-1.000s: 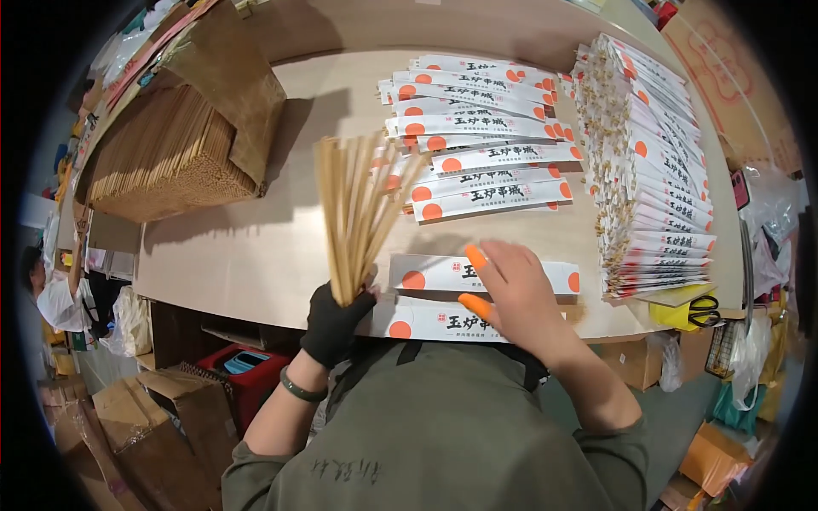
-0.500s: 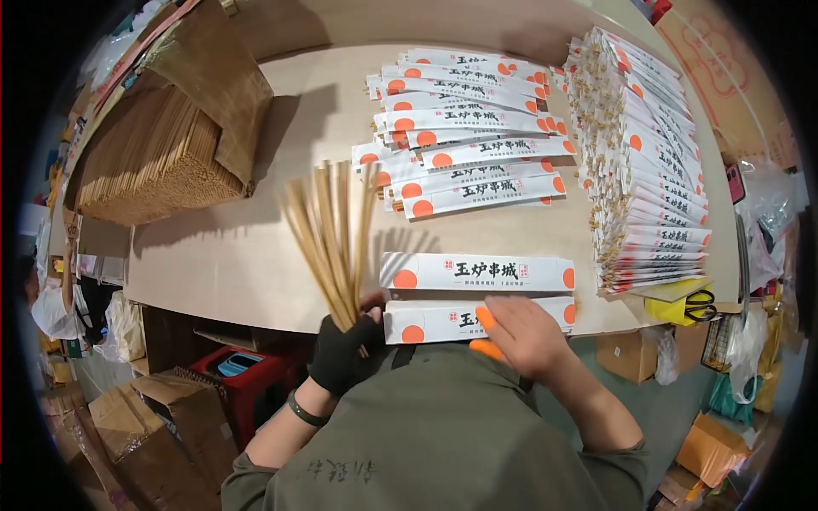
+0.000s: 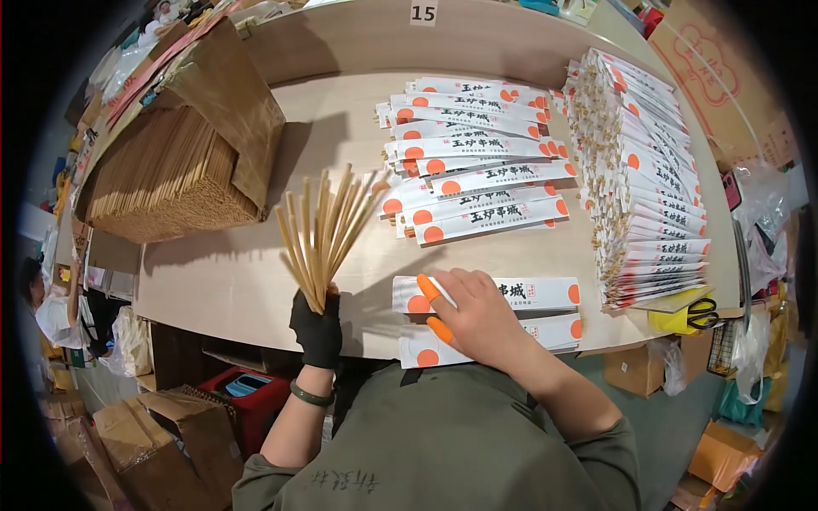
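Note:
A fan of bare wooden chopsticks [image 3: 322, 234] stands up from my left hand [image 3: 317, 332], which wears a black fingerless glove and is closed around their lower ends. My right hand [image 3: 477, 315] has orange finger covers on thumb and index finger. It lies over two stacks of white paper chopstick sleeves with orange dots, the far stack [image 3: 558, 294] and the near stack [image 3: 554, 330], at the table's front edge. Its thumb and index finger are apart near the left ends of the sleeves. Whether anything thin lies under the fingers is hidden.
Filled chopstick sleeves [image 3: 494, 179] lie in a loose pile farther back. A taller, dense pile [image 3: 652, 187] stands at the right. At left, a cardboard box [image 3: 230, 119] holds many wooden chopsticks [image 3: 162, 179]. Black-handled scissors [image 3: 703, 313] lie at the right front corner.
My right hand has slid left along the sleeves, from their right part to their left ends. My left hand has moved slightly left and away from me, still holding the chopsticks, which fan wider.

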A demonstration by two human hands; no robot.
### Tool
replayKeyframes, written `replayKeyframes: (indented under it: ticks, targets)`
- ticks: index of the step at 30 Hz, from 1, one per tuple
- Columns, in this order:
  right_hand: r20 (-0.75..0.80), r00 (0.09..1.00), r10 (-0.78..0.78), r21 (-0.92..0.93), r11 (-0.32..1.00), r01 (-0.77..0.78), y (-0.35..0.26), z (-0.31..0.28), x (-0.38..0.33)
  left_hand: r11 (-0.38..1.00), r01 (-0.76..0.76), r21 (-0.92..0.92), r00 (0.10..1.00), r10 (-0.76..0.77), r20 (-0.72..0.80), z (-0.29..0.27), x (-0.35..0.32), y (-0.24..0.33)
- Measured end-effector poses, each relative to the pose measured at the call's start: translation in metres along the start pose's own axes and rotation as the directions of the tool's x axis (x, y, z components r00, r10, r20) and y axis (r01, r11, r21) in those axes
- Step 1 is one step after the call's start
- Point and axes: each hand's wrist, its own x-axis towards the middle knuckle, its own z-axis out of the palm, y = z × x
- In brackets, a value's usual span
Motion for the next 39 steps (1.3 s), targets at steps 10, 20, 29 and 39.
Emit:
replayKeyframes:
  ticks: [10,20,29,39]
  targets:
    - [-0.025,0.994,-0.105,0.047,0.993,0.106,0.003,0.01,-0.017,0.897,0.39,-0.209,0.913,-0.346,0.217,-0.012,0.0,0.012]
    - [-0.054,0.996,0.073,0.182,0.981,-0.062,0.004,0.004,-0.009,0.846,0.49,-0.208,0.844,-0.401,0.357,-0.044,0.002,0.011]
    - [-0.023,0.982,0.189,0.261,0.949,-0.176,-0.006,-0.005,-0.014,0.87,0.481,-0.11,0.851,-0.433,0.296,-0.052,-0.008,0.021]
    - [0.193,0.757,0.624,0.713,0.441,-0.545,0.007,-0.034,0.027,0.866,0.472,-0.166,0.845,-0.391,0.365,-0.073,0.005,0.031]
